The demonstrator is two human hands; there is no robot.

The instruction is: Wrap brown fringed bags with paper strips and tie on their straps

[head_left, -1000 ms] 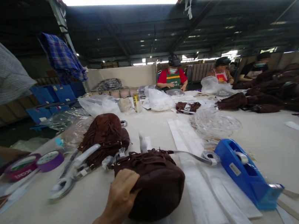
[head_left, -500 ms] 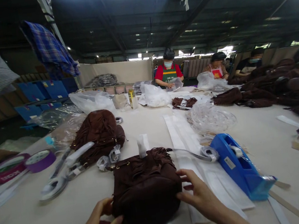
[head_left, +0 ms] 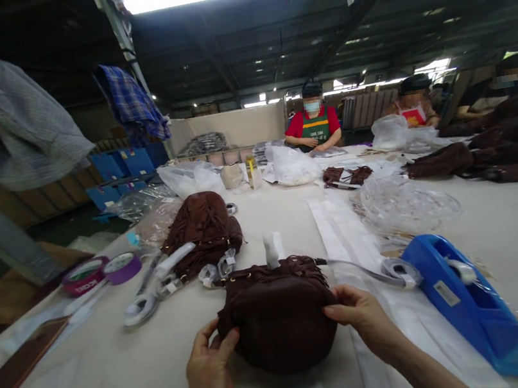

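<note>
A dark brown fringed suede bag (head_left: 280,317) lies on the white table (head_left: 98,386) right in front of me, its round base toward me. My left hand (head_left: 211,371) grips its left side with thumb and fingers closed on the suede. My right hand (head_left: 362,316) holds its right side the same way. A white wrapped piece (head_left: 271,252) sticks up behind the bag's top. A second brown fringed bag (head_left: 200,228) lies further back to the left.
A blue tape dispenser (head_left: 475,307) stands at my right on white paper strips (head_left: 343,233). Scissors (head_left: 156,287) and purple tape rolls (head_left: 105,272) lie to the left. Clear plastic bags (head_left: 406,204) and more brown bags (head_left: 500,151) sit farther back. Several masked people work at the far end.
One second ago only my left hand held the bag. My right hand has come in, and both hands have closed on the bag's sides and squared it toward me.
</note>
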